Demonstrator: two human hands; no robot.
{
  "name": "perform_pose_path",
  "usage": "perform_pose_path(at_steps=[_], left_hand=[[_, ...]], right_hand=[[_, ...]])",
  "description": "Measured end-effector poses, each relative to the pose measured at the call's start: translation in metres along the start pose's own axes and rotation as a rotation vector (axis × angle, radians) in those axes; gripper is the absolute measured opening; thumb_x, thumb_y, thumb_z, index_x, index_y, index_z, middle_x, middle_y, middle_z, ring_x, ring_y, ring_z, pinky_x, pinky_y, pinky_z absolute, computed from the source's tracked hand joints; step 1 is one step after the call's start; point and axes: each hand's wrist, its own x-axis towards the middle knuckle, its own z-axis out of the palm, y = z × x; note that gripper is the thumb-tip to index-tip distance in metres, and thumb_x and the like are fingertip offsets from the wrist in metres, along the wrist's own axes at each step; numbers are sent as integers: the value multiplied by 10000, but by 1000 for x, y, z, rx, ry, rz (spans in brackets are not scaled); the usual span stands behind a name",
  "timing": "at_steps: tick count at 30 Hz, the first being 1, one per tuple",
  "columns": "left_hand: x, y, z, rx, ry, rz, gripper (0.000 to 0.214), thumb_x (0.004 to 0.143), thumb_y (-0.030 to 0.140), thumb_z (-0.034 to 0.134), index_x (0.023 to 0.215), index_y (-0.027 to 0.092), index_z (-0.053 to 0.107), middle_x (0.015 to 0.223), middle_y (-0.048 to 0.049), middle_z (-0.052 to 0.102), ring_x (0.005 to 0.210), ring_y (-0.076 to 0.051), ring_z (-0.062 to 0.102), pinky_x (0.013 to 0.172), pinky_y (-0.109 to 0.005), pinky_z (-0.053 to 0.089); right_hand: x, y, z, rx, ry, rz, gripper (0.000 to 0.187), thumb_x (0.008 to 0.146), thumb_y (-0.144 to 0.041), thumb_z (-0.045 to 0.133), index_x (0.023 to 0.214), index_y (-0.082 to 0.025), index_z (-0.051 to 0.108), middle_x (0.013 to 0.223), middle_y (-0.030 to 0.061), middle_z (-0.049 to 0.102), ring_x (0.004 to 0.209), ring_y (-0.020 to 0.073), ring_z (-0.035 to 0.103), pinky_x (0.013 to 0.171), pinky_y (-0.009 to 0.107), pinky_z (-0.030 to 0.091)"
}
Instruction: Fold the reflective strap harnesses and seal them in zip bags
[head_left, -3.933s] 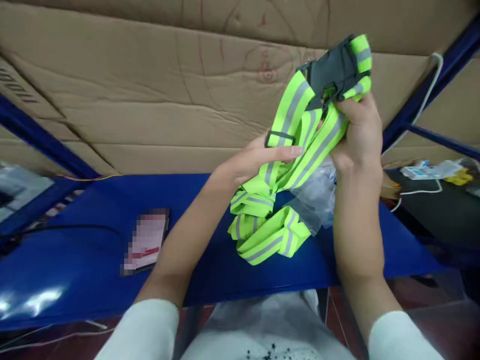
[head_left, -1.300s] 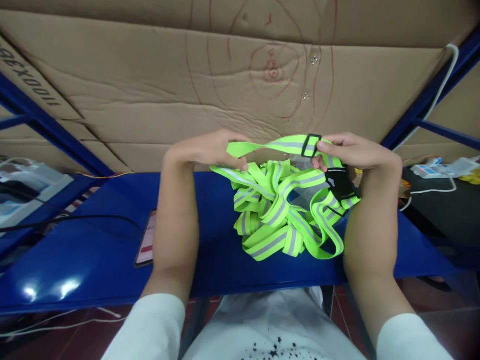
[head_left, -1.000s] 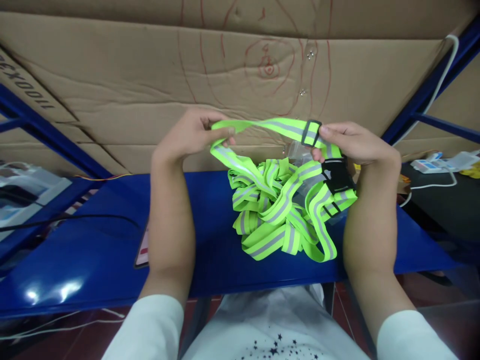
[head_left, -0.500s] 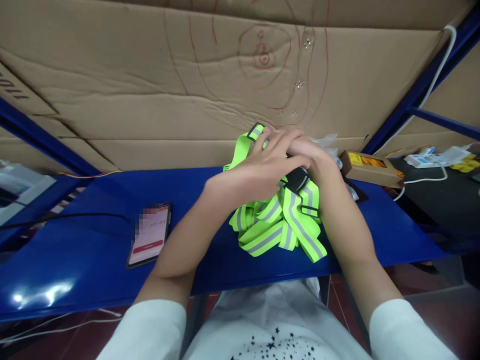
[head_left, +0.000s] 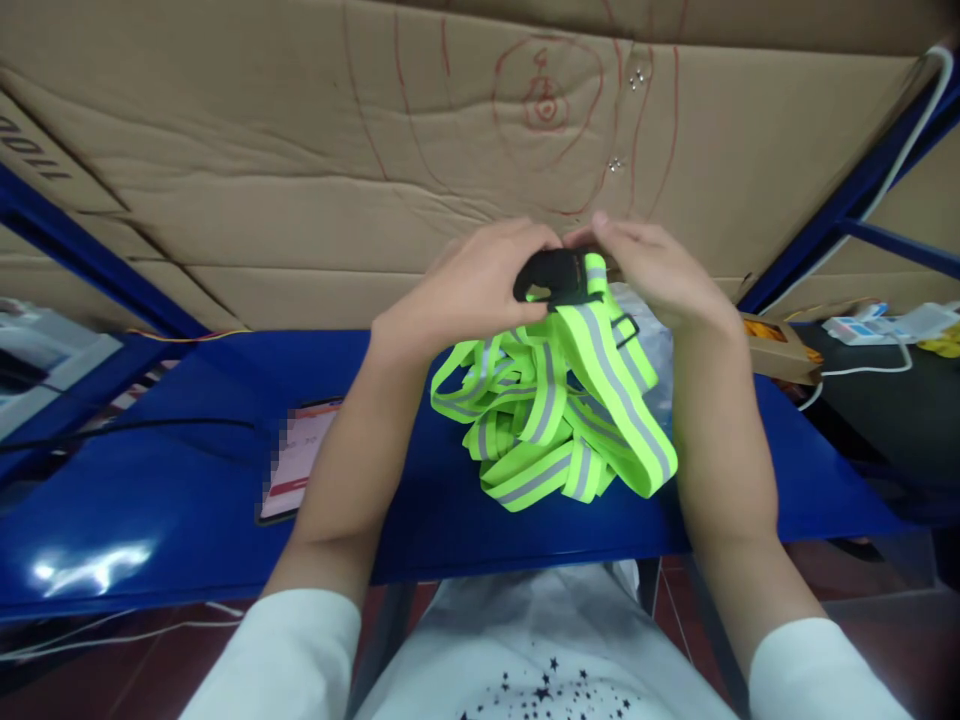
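A heap of neon-yellow reflective belt [head_left: 536, 400] with a grey stripe lies in loose loops on the blue table. Its black plastic buckle [head_left: 555, 278] is raised above the heap, near the cardboard. My left hand [head_left: 480, 275] is closed around the buckle's left side, thumb below and fingers over the top. At the buckle's upper right, my right hand [head_left: 664, 265] has its fingers bent in against the belt end; its fingertips are partly hidden. A black slider [head_left: 625, 330] sits on a strap hanging below my right hand.
A phone [head_left: 300, 460] lies left of my left forearm, partly covered by it. Clear plastic wrap [head_left: 651, 350] is behind the belt on the right. A small cardboard box [head_left: 780, 350] and a white power strip [head_left: 862, 328] stand farther right. A cardboard panel [head_left: 262, 225] closes the back.
My hands have moved apart from their crossed position over the heap. The buckle now shows between them, lifted, and a strap hangs from it toward the front right.
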Motion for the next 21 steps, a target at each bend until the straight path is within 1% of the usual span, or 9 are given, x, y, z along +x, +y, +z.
perform_pose_path(at_steps=[2,4,7,10,12,15,17,19,21], left_hand=[[-2,0,-7,43,87,-52,414,787,246,746,1191,226,661,1166,-80,707,1115,-307,662,961,-427,531],[-5,3,-15,53,137,-91,396,813,257,743,1198,220,658,1169,-85,691,1128,-296,651,991,-418,521],[-11,5,-24,2,66,-78,460,828,310,762,1264,229,640,1227,-92,653,1169,-285,630,1034,-402,507],[-16,-1,-28,-88,-105,5,595,826,328,771,1375,206,578,1322,-113,622,1252,-279,596,1092,-402,481],[-17,-7,-28,-173,-162,37,572,848,353,747,1376,213,577,1356,-104,633,1277,-269,594,1105,-395,473],[-17,-15,-29,-320,-168,35,440,906,375,669,1323,245,618,1368,-64,665,1258,-243,626,1061,-359,500],[-16,-14,-30,-350,-179,20,442,899,357,668,1325,248,621,1365,-46,676,1229,-236,646,1023,-344,515],[-16,-11,-31,-270,-172,-8,429,868,344,697,1282,241,649,1296,-33,710,1168,-245,671,996,-350,517],[-15,-6,-31,-138,-142,-42,344,867,358,700,1189,239,695,1188,-29,743,1104,-260,685,973,-364,512]], right_hand=[[-10,-16,3,20,30,-104,463,1001,-653,511,1082,-243,709,1097,48,726,1079,269,665,951,422,552],[-17,-29,10,-50,-36,-247,454,952,-613,636,1218,-248,675,1233,56,700,1183,297,640,1039,464,525],[-23,-38,21,-193,-92,-375,641,842,-554,799,1369,-254,592,1403,73,629,1328,338,564,1162,515,444],[-22,-39,23,-243,-135,-386,624,865,-531,779,1395,-269,579,1439,75,617,1357,354,551,1186,551,418],[-21,-36,20,-243,-183,-385,564,887,-521,753,1376,-282,602,1428,69,629,1340,354,570,1176,560,430],[-19,-33,15,-224,-210,-384,563,904,-515,732,1404,-301,589,1464,64,605,1354,355,561,1169,568,438],[-19,-33,14,-231,-190,-379,583,918,-510,715,1441,-303,562,1485,71,585,1368,364,549,1166,581,438],[-21,-36,16,-270,-159,-379,594,926,-490,706,1464,-300,538,1487,77,583,1376,370,542,1170,591,432],[-23,-41,21,-328,-125,-389,583,938,-453,693,1474,-303,521,1493,75,578,1385,364,536,1187,584,418]])
